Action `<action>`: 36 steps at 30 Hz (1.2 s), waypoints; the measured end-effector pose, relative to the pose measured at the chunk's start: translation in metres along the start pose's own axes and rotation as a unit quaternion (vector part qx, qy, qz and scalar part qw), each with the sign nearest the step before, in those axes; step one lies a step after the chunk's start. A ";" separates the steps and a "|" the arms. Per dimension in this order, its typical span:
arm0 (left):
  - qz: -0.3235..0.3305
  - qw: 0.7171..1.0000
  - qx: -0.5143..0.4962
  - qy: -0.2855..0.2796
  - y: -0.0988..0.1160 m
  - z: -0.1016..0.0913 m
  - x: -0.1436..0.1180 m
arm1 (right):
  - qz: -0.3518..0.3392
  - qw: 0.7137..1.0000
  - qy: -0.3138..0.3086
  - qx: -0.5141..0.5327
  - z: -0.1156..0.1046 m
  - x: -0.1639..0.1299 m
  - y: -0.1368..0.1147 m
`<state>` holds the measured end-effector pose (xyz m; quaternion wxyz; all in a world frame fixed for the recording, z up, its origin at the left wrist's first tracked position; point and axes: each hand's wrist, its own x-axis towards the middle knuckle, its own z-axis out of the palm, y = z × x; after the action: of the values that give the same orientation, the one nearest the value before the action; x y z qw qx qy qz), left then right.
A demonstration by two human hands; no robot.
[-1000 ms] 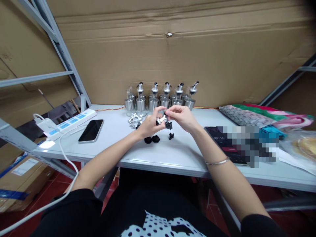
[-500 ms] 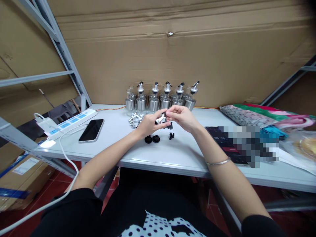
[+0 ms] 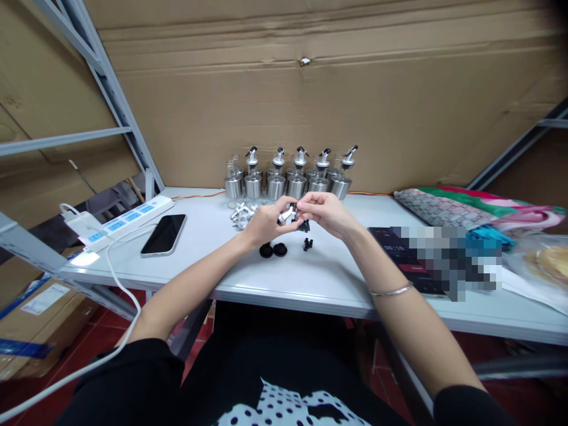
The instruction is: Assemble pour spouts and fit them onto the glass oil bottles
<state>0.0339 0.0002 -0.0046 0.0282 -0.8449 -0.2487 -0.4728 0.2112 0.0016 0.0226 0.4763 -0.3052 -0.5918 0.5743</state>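
Note:
My left hand [image 3: 265,225] grips a silver pour spout [image 3: 286,215] between thumb and fingers, above the table. At the tip of that spout is a small black piece [image 3: 293,208], which the thumb and fingertips of my right hand [image 3: 329,213] pinch or press; the fingers partly hide the contact. Beyond my left wrist lies a pile of silver spout parts [image 3: 242,215]. Black round stoppers [image 3: 280,249] rest on the table below my left hand. Small black parts [image 3: 307,244] lie below my right hand, with more black pieces [image 3: 305,226] just behind them.
Glass bottles with steel sleeves [image 3: 276,187] stand in rows at the back, several topped with spouts. On the left are a phone [image 3: 164,235] and a power strip [image 3: 128,223]. A timer screen [image 3: 402,254] and folded cloth [image 3: 444,210] lie to the right.
The silver spout has turned slightly in my left hand, and the black piece now stands at its tip. Both hands have stayed in nearly the same place.

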 end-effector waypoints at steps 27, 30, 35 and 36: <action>0.003 1.000 -0.003 -0.004 -0.001 -0.006 0.000 | 0.024 0.998 -0.058 0.000 0.004 -0.003 -0.001; 0.012 1.000 -0.001 -0.001 -0.001 -0.005 0.000 | 0.028 0.998 -0.061 -0.009 0.005 -0.004 -0.002; 0.027 0.999 0.011 0.019 0.001 -0.004 0.000 | 0.023 0.998 -0.063 -0.013 0.003 -0.002 -0.001; 0.028 0.999 0.014 0.022 0.002 -0.004 0.000 | 0.022 0.998 -0.063 -0.013 0.003 -0.002 0.000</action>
<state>0.0319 -0.0025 -0.0020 0.0583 -0.8405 -0.2307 -0.4868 0.2097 -0.0012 0.0229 0.4213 -0.2870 -0.6213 0.5951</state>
